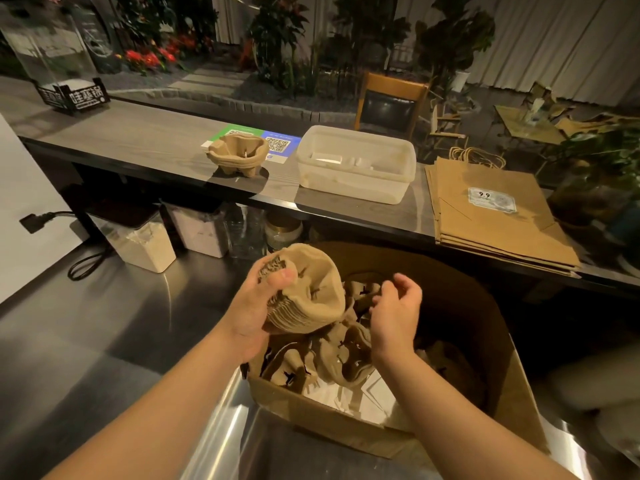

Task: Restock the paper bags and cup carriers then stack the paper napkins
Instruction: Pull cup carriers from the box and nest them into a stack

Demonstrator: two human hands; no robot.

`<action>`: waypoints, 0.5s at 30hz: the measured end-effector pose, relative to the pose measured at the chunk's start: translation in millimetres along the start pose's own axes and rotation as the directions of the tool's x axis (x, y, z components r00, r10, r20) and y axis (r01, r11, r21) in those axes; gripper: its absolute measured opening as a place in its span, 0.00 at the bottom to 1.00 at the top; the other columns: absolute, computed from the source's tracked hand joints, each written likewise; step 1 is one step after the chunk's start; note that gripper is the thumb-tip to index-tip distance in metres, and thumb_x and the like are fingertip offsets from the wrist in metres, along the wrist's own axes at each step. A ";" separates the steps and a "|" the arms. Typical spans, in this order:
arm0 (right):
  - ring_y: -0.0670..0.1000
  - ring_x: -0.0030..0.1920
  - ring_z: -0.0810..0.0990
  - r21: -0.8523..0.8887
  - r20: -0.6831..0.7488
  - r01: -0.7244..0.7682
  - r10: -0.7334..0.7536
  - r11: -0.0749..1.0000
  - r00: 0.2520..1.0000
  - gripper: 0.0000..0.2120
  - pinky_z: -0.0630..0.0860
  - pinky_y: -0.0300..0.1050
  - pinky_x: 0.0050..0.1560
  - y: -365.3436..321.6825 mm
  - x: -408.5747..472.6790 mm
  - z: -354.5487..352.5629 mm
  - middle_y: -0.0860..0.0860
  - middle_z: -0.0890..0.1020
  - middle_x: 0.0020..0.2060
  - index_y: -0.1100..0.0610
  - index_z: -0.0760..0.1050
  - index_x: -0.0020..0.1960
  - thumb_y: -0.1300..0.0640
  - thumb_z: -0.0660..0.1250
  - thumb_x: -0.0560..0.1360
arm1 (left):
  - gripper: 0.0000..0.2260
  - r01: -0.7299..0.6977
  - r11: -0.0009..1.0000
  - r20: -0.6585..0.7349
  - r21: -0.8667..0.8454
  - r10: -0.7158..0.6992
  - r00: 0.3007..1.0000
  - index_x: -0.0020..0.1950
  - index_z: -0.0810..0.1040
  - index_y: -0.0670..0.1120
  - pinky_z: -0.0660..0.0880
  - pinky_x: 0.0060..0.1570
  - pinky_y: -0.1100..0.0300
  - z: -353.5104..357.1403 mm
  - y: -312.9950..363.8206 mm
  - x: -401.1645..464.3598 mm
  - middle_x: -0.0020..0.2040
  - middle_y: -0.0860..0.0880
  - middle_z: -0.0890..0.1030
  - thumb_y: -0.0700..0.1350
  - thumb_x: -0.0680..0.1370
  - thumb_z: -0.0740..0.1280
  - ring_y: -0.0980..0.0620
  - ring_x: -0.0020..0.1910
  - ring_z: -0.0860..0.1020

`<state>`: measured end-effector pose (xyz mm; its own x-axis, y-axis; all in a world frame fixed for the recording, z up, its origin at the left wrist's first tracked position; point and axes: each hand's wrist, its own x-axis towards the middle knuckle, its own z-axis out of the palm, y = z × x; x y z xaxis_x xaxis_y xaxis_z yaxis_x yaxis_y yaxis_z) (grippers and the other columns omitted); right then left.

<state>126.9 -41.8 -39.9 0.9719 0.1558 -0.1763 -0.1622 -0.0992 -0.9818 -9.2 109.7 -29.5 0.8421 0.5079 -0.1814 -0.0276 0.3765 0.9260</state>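
Steel surface (114,327) spreads under both forearms, with a dark wooden surface (145,140) raised beyond it and a dim garden of plants behind.

Left hand (254,306) grips a nested stack of cup carriers (304,292), thumb over the upper rim and fingers wrapped round the layered edge, holding it tilted just above the cardboard box (346,414). Right hand (398,308) hangs just beside the stack with fingers loosely curled and holds nothing; its fingertips are near the loose cup carriers (332,351) lying jumbled in the box directly beneath both hands. White paper shows at the bottom of the box, under the right wrist; whether these are the napkins I cannot tell.

Beyond the hands, on the wooden surface, sits a small pile of cup carriers (239,155) already set out, touching a green and blue QR card (280,145). To the right of that is a translucent plastic tub (356,164), and further right, well apart from the hands, the flat paper bags (491,213) lie stacked with their twine handles away from the person.

Moulded pulp like this is probably light and stiff but crushable, with a rough, non-slip face. Best taken by the outer rim or the stacked edge, as the left hand does, not by the thin cup flaps, which would likely tear. A second hand under the base would steady the stack.
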 end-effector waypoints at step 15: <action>0.54 0.75 0.67 -0.549 0.831 0.565 0.332 0.616 0.446 0.52 0.69 0.53 0.74 74.2 -3.1 26.0 0.49 0.66 0.76 0.40 0.52 0.80 0.34 0.76 0.64 | 0.48 0.013 0.993 0.029 -0.118 -0.009 1.000 0.76 0.69 0.52 0.81 0.56 0.47 -15.2 -3.3 -5.8 0.70 0.38 0.77 0.66 0.61 0.82 0.38 0.67 0.79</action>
<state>107.5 -24.2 -114.1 0.2380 0.8534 -0.4638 0.5425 -0.5129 -0.6654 -22.2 117.3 -36.6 0.8576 0.4817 -0.1804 -0.0802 0.4716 0.8782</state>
